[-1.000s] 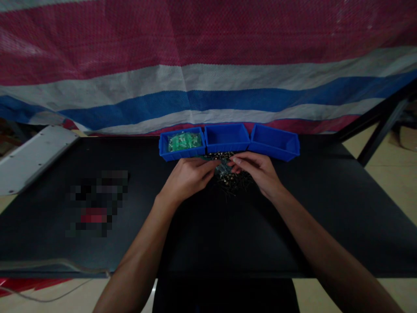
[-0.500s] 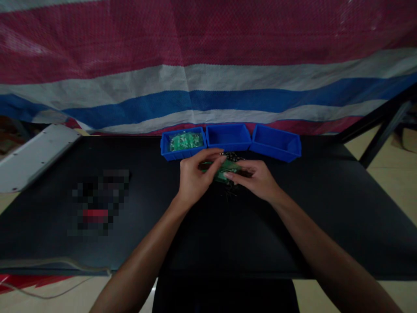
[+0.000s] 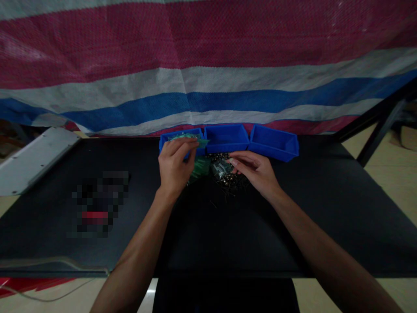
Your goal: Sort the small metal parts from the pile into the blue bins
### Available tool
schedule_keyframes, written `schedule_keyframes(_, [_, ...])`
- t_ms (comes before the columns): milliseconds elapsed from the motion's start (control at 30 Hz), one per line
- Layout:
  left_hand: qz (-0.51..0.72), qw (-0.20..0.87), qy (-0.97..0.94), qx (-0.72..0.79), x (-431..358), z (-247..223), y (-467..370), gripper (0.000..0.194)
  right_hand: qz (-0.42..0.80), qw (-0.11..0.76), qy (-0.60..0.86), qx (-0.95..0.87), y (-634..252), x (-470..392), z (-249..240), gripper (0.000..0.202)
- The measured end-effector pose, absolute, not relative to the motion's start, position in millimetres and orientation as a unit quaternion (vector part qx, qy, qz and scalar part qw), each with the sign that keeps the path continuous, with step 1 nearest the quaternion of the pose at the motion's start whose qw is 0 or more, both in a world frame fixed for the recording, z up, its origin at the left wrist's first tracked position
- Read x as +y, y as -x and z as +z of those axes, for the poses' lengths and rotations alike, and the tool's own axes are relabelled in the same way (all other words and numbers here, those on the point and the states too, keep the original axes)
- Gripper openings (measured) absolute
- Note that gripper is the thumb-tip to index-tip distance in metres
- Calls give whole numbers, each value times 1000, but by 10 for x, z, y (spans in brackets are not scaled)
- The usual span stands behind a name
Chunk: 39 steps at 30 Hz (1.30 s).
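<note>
My left hand [image 3: 174,163] is over the front of the left blue bin [image 3: 162,145], its fingers pinched on a small green plastic bag [image 3: 203,142]. Part of that bag and much of the bin's inside are hidden behind the hand. Beneath the hand, more green plastic bags [image 3: 200,167] lie on the table. My right hand [image 3: 257,171] has thumb and forefinger closed at the edge of a small clear bag [image 3: 221,168] with shiny parts inside. Around this bag spreads a pile of small dark and brassy screws [image 3: 230,184], with a few loose ones nearer me.
A middle blue bin [image 3: 226,138] and a right blue bin [image 3: 274,143] stand at the back of the black table [image 3: 208,243]. A white panel [image 3: 35,161] leans at the left. A blurred-out object [image 3: 97,204] lies left, and a cable [image 3: 58,261] runs along the front-left edge.
My hands have drawn apart. The left hand moved left to the left bin with a green bag; the right stayed near the screw pile, where the clear bag now shows.
</note>
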<state>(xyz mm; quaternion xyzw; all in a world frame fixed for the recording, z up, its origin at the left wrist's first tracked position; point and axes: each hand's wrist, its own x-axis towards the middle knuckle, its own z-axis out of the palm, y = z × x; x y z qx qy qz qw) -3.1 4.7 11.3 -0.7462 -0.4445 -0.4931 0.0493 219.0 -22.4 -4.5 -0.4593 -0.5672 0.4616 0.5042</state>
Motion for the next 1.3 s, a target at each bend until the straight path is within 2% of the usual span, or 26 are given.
schedule_keyframes(100, [-424, 131, 752, -487, 158, 22, 156, 15, 460, 503, 465, -565, -2209, -213, -43, 23])
schedule_keyframes(167, [-377, 136, 765, -504, 194, -54, 181, 13, 462, 497, 467, -567, -2213, -216, -47, 23])
schedule_keyframes(433, [-316, 96, 784, -526, 142, -138, 40, 28, 464, 492, 464, -572, -2222, -227, -44, 23])
schedule_keyframes(600, [-340, 73, 820, -454, 79, -8, 44, 22, 468, 491, 466, -568, -2216, -229, -23, 24])
schedule_keyframes(700, [-292, 24, 864, -410, 16, 65, 67, 24, 468, 497, 461, -568, -2214, -229, -18, 22])
schedule_keyframes(867, [-199, -48, 885, -419, -45, 82, 112, 34, 466, 497, 464, -566, -2224, -228, -23, 21])
schedule_keyframes(1067, [-187, -74, 881, -429, -52, 92, 142, 47, 463, 497, 462, -571, -2226, -228, -24, 22])
schedule_keyframes(1200, [-202, -72, 879, -426, -24, 85, 154, 41, 465, 498, 459, -570, -2230, -226, -30, 20])
schedule_keyframes(1300, [-265, -64, 866, -419, 0, 77, 137, 32, 467, 496, 461, -569, -2233, -222, -38, 21])
